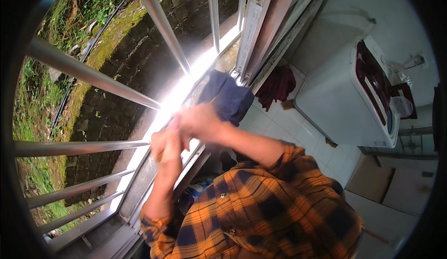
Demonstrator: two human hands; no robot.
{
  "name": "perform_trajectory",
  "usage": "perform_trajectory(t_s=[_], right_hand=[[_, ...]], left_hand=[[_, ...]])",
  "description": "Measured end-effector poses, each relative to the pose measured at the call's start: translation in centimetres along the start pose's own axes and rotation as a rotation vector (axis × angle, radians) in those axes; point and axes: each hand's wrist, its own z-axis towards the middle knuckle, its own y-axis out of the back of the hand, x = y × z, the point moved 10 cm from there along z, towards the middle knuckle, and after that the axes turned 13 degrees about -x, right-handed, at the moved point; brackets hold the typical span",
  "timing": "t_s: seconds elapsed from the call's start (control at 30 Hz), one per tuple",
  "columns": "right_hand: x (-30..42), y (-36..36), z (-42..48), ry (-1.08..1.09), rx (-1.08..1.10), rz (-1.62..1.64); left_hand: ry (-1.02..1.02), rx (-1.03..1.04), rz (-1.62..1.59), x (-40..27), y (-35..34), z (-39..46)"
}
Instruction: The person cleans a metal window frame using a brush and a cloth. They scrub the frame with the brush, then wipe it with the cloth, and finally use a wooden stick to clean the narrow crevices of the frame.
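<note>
My left hand (pixel 167 142) and my right hand (pixel 199 119) meet over the window sill (pixel 139 185), fingers overlapping and blurred. Just beyond my right hand a dark blue cloth (pixel 227 94) lies bunched on the sill, partly covered by that hand. Whether my fingers grip the cloth or anything small between them cannot be made out. Strong glare washes out the sill by my fingertips.
Metal window bars (pixel 167 32) rise along the sill, with a mossy block wall (pixel 104 108) outside. Indoors, a white washing machine (pixel 335 94) stands on the tiled floor (pixel 258 119). A dark red cloth (pixel 277 86) hangs near the sliding window frame (pixel 279 39).
</note>
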Motion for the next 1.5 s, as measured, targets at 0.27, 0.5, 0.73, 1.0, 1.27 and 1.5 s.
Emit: perform_trajectory(t_s=[0.27, 0.5, 0.73, 1.0, 1.27, 1.5], right_hand=[[-0.5, 1.2, -1.6, 0.132, 0.032, -0.037], [-7.4, 3.7, 2.2, -0.114, 0.089, -0.318], [1.0, -0.3, -0.2, -0.038, 0.036, 0.01], [-7.0, 4.6, 1.4, 0.111, 0.051, -0.113], [0.9, 4.0, -2.1, 0.073, -0.06, 0.333], [-5.0, 6.8, 0.6, 0.167, -0.154, -0.055]], left_hand=[[-0.326, 0.158, -0.004, -1.8, -2.0, -3.3], [0.046, -0.018, -0.146, 5.6, -4.0, 4.3], [-0.067, -0.017, -0.114, -0.4, 2.3, -0.4], [-0.431, 0.189, 0.001, 0.9, -6.9, 1.8], [-0.582, 0.255, 0.286, -7.2, -6.4, -4.3], [-0.647, 0.142, 0.168, -2.9, -8.7, 0.0]])
